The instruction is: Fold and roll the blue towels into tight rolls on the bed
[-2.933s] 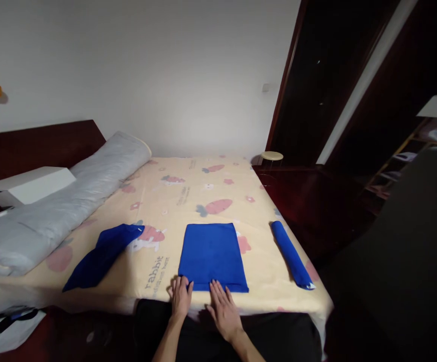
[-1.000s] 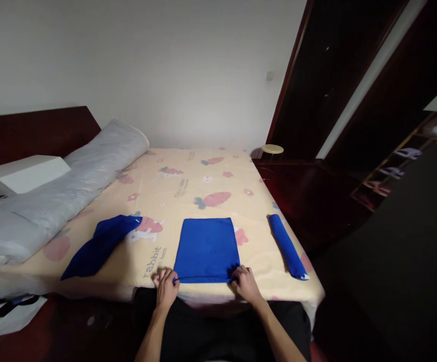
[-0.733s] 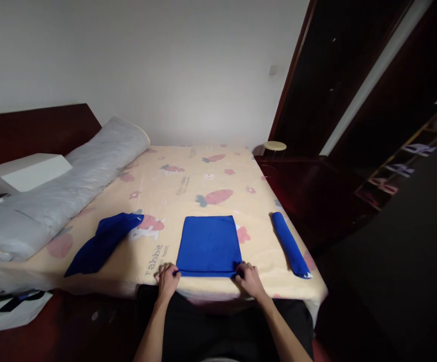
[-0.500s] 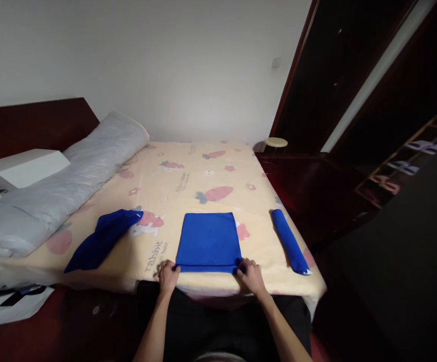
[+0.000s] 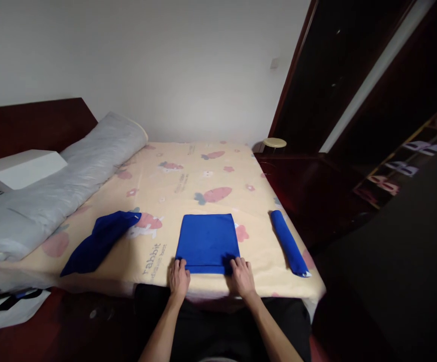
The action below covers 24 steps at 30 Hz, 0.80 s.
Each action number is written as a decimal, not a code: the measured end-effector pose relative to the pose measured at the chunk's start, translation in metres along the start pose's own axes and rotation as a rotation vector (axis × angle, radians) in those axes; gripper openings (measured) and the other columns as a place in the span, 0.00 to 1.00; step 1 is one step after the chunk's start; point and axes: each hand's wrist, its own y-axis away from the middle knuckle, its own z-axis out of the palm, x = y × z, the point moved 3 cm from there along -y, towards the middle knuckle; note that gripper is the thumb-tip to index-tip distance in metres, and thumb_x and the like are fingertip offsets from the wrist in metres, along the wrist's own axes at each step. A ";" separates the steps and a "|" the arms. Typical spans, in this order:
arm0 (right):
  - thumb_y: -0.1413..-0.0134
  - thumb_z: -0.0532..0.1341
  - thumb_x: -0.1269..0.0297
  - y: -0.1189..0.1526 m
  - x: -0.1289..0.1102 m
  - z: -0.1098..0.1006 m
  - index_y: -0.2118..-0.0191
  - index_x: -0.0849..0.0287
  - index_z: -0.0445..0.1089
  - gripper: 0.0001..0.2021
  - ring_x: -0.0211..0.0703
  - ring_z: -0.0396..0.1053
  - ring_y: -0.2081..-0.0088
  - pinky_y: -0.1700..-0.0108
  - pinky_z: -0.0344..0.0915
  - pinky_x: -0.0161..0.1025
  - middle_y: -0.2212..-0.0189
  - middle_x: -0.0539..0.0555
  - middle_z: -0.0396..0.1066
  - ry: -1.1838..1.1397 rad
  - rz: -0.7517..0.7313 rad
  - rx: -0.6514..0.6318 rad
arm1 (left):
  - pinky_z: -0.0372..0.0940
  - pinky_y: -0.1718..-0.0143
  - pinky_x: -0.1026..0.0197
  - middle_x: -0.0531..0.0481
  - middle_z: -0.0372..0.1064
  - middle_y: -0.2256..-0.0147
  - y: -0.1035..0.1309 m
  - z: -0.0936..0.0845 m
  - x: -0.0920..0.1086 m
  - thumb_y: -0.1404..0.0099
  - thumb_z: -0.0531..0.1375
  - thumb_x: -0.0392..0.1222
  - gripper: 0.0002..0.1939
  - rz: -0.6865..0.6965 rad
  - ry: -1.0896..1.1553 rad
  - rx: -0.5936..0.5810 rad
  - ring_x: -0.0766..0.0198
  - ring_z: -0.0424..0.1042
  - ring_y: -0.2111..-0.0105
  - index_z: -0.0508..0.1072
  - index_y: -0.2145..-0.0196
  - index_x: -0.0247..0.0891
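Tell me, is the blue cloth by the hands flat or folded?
Mostly flat, but folded at the near edge: the blue cloth shows a strip there, left hand and right hand at its ends.

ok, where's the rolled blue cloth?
Head view, right side: the rolled blue cloth lies on the bed near its right edge, right of the right hand.

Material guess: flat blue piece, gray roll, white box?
Flat blue piece: probably matte fabric, by soft folded edge. Gray roll: faintly shiny textile, maybe synthetic, by sheen and wrinkles. White box: likely matte cardboard, by flat faces, crisp edges.
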 end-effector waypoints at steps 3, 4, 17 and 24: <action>0.44 0.53 0.76 -0.001 -0.007 0.003 0.60 0.57 0.71 0.12 0.47 0.65 0.57 0.53 0.53 0.42 0.61 0.55 0.70 0.005 -0.026 -0.003 | 0.59 0.51 0.49 0.42 0.70 0.60 0.003 -0.002 0.002 0.35 0.52 0.37 0.13 0.006 -0.017 0.028 0.51 0.66 0.54 0.75 0.58 0.37; 0.43 0.53 0.74 -0.002 -0.008 0.003 0.61 0.57 0.71 0.11 0.48 0.65 0.58 0.54 0.54 0.43 0.62 0.56 0.70 0.006 -0.021 0.000 | 0.59 0.51 0.47 0.42 0.70 0.59 0.004 -0.003 0.003 0.34 0.52 0.40 0.13 0.014 -0.018 0.033 0.50 0.66 0.54 0.75 0.58 0.38; 0.46 0.52 0.75 -0.010 -0.040 0.022 0.56 0.53 0.71 0.16 0.49 0.64 0.53 0.49 0.55 0.46 0.56 0.55 0.72 -0.110 -0.190 -0.027 | 0.58 0.49 0.57 0.52 0.70 0.60 -0.001 0.007 0.035 0.42 0.50 0.25 0.20 0.360 0.141 -0.176 0.60 0.67 0.53 0.72 0.60 0.46; 0.45 0.53 0.70 -0.002 -0.016 0.012 0.53 0.56 0.71 0.15 0.50 0.63 0.54 0.51 0.55 0.45 0.57 0.57 0.71 -0.126 -0.136 -0.004 | 0.58 0.48 0.53 0.51 0.71 0.57 -0.001 0.001 0.011 0.36 0.51 0.33 0.14 0.259 0.139 -0.135 0.59 0.67 0.53 0.72 0.58 0.46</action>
